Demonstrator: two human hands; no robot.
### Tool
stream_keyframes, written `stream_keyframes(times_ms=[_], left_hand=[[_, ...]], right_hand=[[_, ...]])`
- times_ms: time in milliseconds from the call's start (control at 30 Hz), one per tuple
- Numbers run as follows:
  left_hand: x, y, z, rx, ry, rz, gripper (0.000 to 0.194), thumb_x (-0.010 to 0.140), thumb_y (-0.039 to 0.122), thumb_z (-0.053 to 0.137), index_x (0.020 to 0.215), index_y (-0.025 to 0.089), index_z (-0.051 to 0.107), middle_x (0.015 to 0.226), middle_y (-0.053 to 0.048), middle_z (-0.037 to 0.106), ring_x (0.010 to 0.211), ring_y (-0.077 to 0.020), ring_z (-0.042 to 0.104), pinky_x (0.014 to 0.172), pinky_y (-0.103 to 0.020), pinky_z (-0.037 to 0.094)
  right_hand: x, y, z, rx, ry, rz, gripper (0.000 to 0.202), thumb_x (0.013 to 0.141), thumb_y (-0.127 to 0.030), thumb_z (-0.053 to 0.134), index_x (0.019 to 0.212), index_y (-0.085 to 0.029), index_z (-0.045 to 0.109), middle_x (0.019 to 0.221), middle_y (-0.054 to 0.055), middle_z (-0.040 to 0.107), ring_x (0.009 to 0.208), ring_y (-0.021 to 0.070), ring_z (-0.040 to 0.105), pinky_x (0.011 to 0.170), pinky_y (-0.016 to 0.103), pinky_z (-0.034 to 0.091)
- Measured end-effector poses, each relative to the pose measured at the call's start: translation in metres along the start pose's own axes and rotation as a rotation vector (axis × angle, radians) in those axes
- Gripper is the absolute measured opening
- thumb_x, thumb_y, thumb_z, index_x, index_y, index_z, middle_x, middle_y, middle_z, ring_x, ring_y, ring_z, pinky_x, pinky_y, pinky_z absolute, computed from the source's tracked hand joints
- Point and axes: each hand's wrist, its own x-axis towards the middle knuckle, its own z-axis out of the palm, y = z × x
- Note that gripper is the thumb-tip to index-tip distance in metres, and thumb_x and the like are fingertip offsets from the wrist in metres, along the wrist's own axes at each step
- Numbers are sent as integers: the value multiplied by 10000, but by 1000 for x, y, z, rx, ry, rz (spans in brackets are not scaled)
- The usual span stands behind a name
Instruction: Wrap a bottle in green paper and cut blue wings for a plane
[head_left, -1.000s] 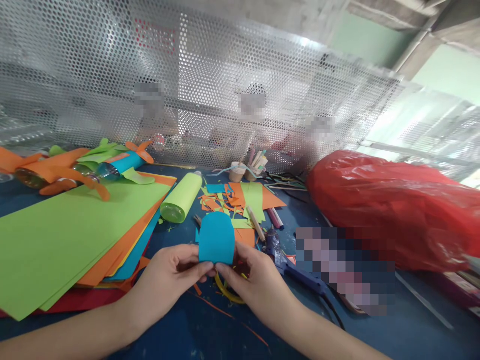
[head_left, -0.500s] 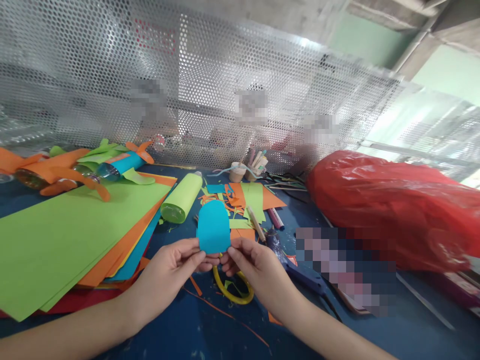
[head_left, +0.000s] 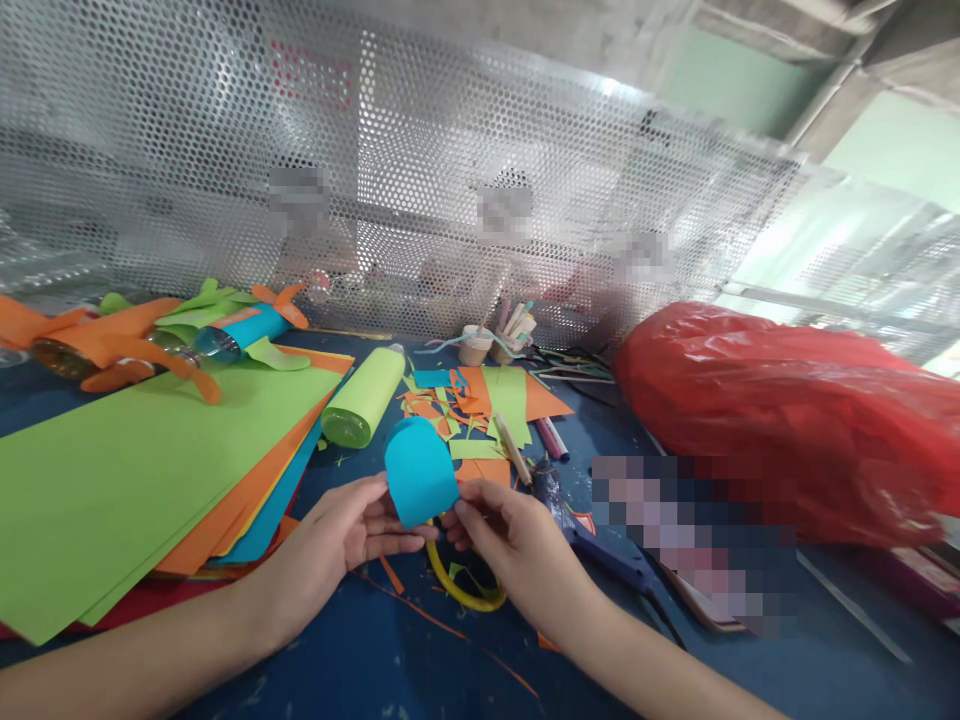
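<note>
A blue paper piece with a rounded top [head_left: 421,474] is held up, bent and tilted, between my two hands. My right hand [head_left: 499,520] pinches its lower right corner between thumb and fingers. On the other side, my left hand [head_left: 360,525] holds the paper's left edge at the thumb, its other fingers stretched out below. Behind the paper a green paper-wrapped bottle [head_left: 365,397] lies on the blue table. Just under my hands is a yellow tape ring [head_left: 469,595], partly covered by my right hand.
Coloured paper sheets [head_left: 165,470] are stacked at left, with paper-covered bottles [head_left: 244,332] behind. Paper scraps [head_left: 514,395], markers [head_left: 553,438] and a blue glue gun [head_left: 611,555] lie ahead and right. Cups [head_left: 475,345] stand near the perforated metal screen [head_left: 450,130]; a red plastic bag [head_left: 772,410] fills the right.
The blue paper has turned and bent, its lower edge now slanting. My left hand has shifted from its lower left corner to the left side, its fingers opening out.
</note>
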Motion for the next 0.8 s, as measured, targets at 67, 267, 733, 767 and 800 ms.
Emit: stream_keyframes(times_ms=[67,267,733,767,800], left_hand=[[-1,0,0,32,-13,-4,308,833,416,657,979,161,750,978,-87,763,912,-244,702,854,-341,551],[0,-4,-3,-10,-42,-11,406,854,511,610,1047,173,724,1069,-91,738,979,-243,679,899,-353,525],[-3,1,2,365,92,-25,409,676,324,784,1059,215,691,960,-51,729,946,-259,659,801,-341,518],[-3,2,2,359,115,-33,407,676,333,782,1055,215,693,968,-50,727,941,-258,660,797,-340,518],[-4,2,3,356,139,-32,388,687,344,773,1046,218,697,982,-48,726,947,-257,660,800,-337,517]], right_hand=[[0,-1,0,-5,-1,-12,170,881,-212,463,806,-209,616,700,-4,630,654,145,631,643,250,527],[0,0,-1,-39,4,-13,133,871,-217,481,845,-200,610,692,4,642,633,152,626,621,254,519],[-4,3,1,-65,-22,-116,173,901,-195,482,1025,-215,602,899,32,675,848,179,654,769,290,505],[-5,4,2,-30,-22,-110,172,914,-210,475,1060,-220,566,889,25,661,820,168,648,747,283,507],[-5,4,2,23,-27,-96,162,930,-235,462,1078,-225,526,871,17,644,789,159,641,721,277,509]])
